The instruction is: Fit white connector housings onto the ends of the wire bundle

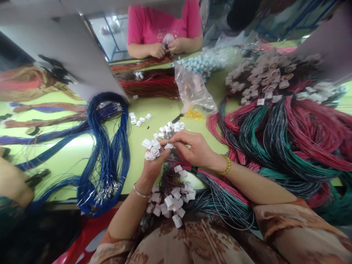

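My left hand is closed around wires that end in white plastic connectors, with several of them poking out past its fingers. The fingertips of my right hand pinch together at one white connector by my left thumb; any small part between them is too small to make out. Just beyond the hands lie more white connectors. A bundle of pink, green and black wires runs from below the hands to the right, and a cluster of white connectors hangs at its near end.
Blue wires lie in a thick loop at left. Big coiled pink and green bundles fill the right. A clear bag with yellow pieces and loose white connectors sit ahead. Across the table, a co-worker's hands handle wires.
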`<action>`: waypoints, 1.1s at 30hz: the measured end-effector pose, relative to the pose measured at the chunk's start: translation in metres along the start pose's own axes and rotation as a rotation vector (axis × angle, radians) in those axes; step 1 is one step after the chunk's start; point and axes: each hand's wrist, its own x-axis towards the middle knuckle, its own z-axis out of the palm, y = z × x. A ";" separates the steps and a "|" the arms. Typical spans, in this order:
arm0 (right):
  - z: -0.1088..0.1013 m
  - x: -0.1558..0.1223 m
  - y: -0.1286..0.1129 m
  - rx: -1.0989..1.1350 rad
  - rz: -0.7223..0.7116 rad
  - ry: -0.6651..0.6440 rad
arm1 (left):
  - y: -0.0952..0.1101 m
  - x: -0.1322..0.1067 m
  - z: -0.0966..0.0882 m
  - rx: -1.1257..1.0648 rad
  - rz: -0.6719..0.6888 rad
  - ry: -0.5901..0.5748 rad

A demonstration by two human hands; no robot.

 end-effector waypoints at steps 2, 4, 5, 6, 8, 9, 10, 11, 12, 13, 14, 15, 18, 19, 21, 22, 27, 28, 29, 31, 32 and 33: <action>0.001 -0.001 0.001 0.000 -0.020 0.013 | 0.000 0.000 0.000 0.031 0.037 0.025; 0.001 -0.001 0.001 0.000 -0.024 0.018 | 0.001 0.001 -0.001 0.049 0.076 0.044; 0.002 -0.001 0.001 0.001 -0.019 0.014 | 0.001 0.001 -0.001 0.058 0.090 0.047; 0.002 -0.001 0.000 0.005 -0.006 0.009 | 0.001 0.001 0.000 0.070 0.099 0.044; 0.001 0.000 -0.002 0.014 0.036 -0.004 | 0.000 0.001 0.000 0.088 0.103 0.048; 0.001 0.000 -0.003 0.015 0.059 -0.005 | -0.001 0.000 0.000 0.090 0.097 0.056; 0.001 0.000 -0.004 0.013 0.080 -0.002 | -0.001 0.000 0.000 0.088 0.088 0.062; 0.000 -0.001 -0.004 0.007 0.098 0.002 | -0.002 0.000 0.000 0.085 0.079 0.070; 0.000 -0.001 -0.004 -0.002 0.110 0.003 | -0.001 0.000 0.000 0.085 0.072 0.076; 0.000 -0.001 -0.004 -0.011 0.114 0.005 | 0.000 0.000 0.001 0.092 0.068 0.078; -0.001 -0.002 -0.004 -0.023 0.113 0.001 | 0.002 -0.001 0.001 0.106 0.071 0.076; -0.001 -0.002 -0.003 -0.035 0.110 -0.009 | 0.004 -0.001 0.002 0.125 0.079 0.074; -0.001 -0.003 -0.002 -0.086 0.103 -0.058 | 0.011 -0.001 0.005 0.191 0.110 0.069; -0.001 -0.003 -0.001 -0.106 0.099 -0.073 | 0.012 -0.001 0.006 0.209 0.123 0.072; 0.000 -0.004 0.000 -0.145 0.091 -0.091 | 0.014 -0.001 0.007 0.238 0.152 0.078; 0.000 -0.004 0.000 -0.164 0.087 -0.097 | 0.014 -0.001 0.008 0.250 0.167 0.080; 0.006 -0.010 -0.002 -0.189 0.126 -0.092 | 0.008 -0.005 0.009 0.286 0.188 0.152; 0.009 -0.012 -0.003 -0.181 0.143 -0.097 | 0.007 -0.005 0.009 0.291 0.179 0.182; 0.013 -0.015 -0.005 -0.168 0.151 -0.108 | 0.005 -0.005 0.009 0.298 0.167 0.211; 0.020 -0.020 -0.008 -0.136 0.134 -0.140 | 0.004 -0.005 0.008 0.310 0.142 0.252; 0.024 -0.022 -0.009 -0.120 0.116 -0.150 | 0.004 -0.005 0.008 0.314 0.130 0.258; 0.026 -0.022 -0.009 -0.107 0.107 -0.154 | 0.005 -0.004 0.008 0.315 0.120 0.243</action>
